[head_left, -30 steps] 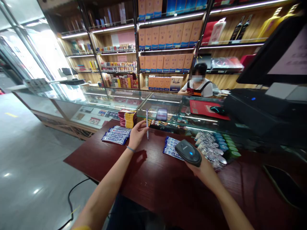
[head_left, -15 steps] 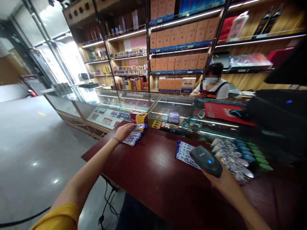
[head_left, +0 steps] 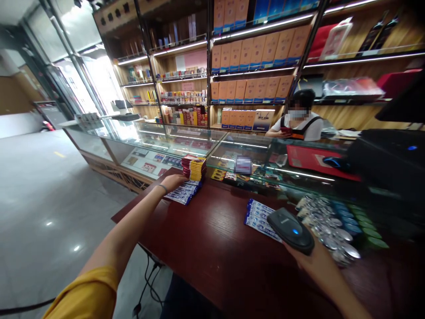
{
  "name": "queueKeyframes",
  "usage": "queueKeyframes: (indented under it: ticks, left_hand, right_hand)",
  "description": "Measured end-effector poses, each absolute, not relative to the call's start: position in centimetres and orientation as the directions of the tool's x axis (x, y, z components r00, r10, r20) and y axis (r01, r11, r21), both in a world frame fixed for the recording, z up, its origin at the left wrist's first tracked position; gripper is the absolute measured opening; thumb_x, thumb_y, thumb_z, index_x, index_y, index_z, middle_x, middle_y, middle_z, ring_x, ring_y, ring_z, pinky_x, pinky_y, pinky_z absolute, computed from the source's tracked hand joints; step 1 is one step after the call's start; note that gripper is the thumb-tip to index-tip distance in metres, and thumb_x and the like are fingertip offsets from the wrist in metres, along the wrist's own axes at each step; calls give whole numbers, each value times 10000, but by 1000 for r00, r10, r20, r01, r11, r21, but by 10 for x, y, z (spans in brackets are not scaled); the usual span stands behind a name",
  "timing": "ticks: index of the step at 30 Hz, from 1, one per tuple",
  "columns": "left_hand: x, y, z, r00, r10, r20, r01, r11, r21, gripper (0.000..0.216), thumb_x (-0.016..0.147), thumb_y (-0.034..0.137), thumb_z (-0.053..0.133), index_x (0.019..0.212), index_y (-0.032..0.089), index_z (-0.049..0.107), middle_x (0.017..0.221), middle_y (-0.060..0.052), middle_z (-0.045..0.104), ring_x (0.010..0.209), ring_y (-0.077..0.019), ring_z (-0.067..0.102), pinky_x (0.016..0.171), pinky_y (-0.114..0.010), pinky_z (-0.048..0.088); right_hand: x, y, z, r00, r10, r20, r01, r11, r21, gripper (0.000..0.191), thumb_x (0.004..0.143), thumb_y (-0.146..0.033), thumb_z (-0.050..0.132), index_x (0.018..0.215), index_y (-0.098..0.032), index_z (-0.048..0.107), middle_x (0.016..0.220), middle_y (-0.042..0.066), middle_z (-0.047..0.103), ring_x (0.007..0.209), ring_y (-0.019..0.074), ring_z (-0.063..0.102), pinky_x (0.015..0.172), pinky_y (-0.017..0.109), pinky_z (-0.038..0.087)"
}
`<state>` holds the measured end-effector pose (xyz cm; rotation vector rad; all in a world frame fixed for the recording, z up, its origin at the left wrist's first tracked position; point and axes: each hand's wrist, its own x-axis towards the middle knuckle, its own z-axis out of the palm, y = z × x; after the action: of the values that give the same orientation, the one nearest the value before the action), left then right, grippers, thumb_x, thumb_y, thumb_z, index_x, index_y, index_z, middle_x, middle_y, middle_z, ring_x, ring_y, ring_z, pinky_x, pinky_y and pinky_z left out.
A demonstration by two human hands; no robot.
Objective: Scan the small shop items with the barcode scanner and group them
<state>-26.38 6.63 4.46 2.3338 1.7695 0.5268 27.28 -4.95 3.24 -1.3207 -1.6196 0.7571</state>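
The left grip (head_left: 174, 180) is at the desk's (head_left: 212, 221) far left corner, over the upper end of the left packs (head_left: 184, 193), blue and white, which lie flat there. Its fingertips are hidden, so whether it pinches a pack cannot be told. Just behind these packs, at the far edge, rises a red and yellow stack (head_left: 193, 169).

The right grip (head_left: 312, 254) is closed around the scanner (head_left: 290, 230), whose blue light is lit. The scanner covers the near right end of the right packs (head_left: 260, 217), which lie toward the far edge. Right of them, in the desk's far right part, are rows of silver cans (head_left: 328, 230), blue cans (head_left: 345, 217) and green cans (head_left: 368, 226).

Beyond the far edge runs a glass case (head_left: 110, 151).
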Motion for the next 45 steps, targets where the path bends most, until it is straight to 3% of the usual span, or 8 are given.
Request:
queueKeyframes:
  ticks: [6, 11, 18, 22, 29, 35, 41, 45]
  left_hand:
    - [-267, 68, 38, 271, 948, 170, 892, -313, 325, 421, 805, 148, 594, 1170, 283, 755, 1172, -66, 747, 1082, -233, 681, 1022, -314, 472]
    - [-262, 57, 36, 236, 944, 230, 906, -299, 300, 363, 884, 292, 610, 1226, 275, 729, 1212, -88, 725, 1111, -251, 666, 1040, -336, 472]
    - [-239, 39, 32, 298, 890, 346, 933, -348, 89, 460, 945, 489, 570, 1335, 265, 665, 1374, -119, 644, 1292, -301, 581, 1149, -473, 411]
    - [-214, 33, 29, 358, 866, 350, 923, -385, 9, 508, 989, 506, 493, 1417, 251, 594, 1467, -123, 576, 1386, -310, 504, 1182, -521, 366]
    - [-127, 23, 25, 455, 809, 372, 845, -524, 106, 525, 992, 470, 506, 1470, 255, 535, 1542, -101, 500, 1469, -323, 394, 1202, -538, 331]
    - [-33, 15, 10, 546, 725, 420, 727, -659, 193, 477, 988, 404, 532, 1439, 251, 564, 1509, -114, 533, 1425, -307, 458, 1207, -527, 333]
    - [43, 5, -7, 641, 639, 424, 621, -757, 203, 432, 963, 356, 592, 1380, 245, 608, 1435, -131, 592, 1345, -326, 530, 1137, -537, 418]
    - [71, -2, -11, 694, 591, 411, 595, -792, 136, 424, 973, 338, 577, 1385, 241, 596, 1440, -126, 581, 1329, -324, 529, 1106, -518, 444]
  right_hand:
    - [273, -49, 34, -42, 969, 243, 423, 237, -875, 365, 746, -483, 717, 1013, -259, 610, 822, 54, 737, 827, 299, 721, 591, 338, 535]
    - [272, -50, 38, -52, 967, 248, 425, 246, -871, 341, 762, -470, 704, 1001, -249, 603, 782, 41, 719, 799, 276, 716, 580, 313, 519]
    - [276, -51, 42, -59, 963, 264, 408, 264, -874, 339, 779, -428, 707, 1040, -236, 607, 802, 34, 715, 824, 260, 707, 555, 291, 495]
    - [281, -50, 42, -58, 958, 280, 392, 279, -877, 387, 796, -393, 715, 1119, -207, 609, 735, 28, 693, 795, 257, 708, 540, 287, 490]
    - [292, -49, 48, -32, 965, 262, 368, 255, -894, 523, 825, -454, 725, 1264, -201, 594, 746, 30, 726, 536, 204, 624, 463, 301, 456]
    - [300, -50, 59, -17, 973, 232, 346, 224, -911, 534, 824, -486, 723, 1259, -210, 581, 707, 6, 697, 424, 142, 512, 402, 270, 421]
    - [307, -49, 62, 41, 971, 235, 325, 210, -922, 555, 802, -447, 721, 1266, -190, 559, 719, 5, 692, 402, 125, 494, 388, 268, 443]
    - [309, -47, 61, 38, 965, 258, 319, 233, -919, 560, 797, -447, 729, 1274, -203, 567, 739, 14, 710, 441, 162, 562, 414, 293, 478]
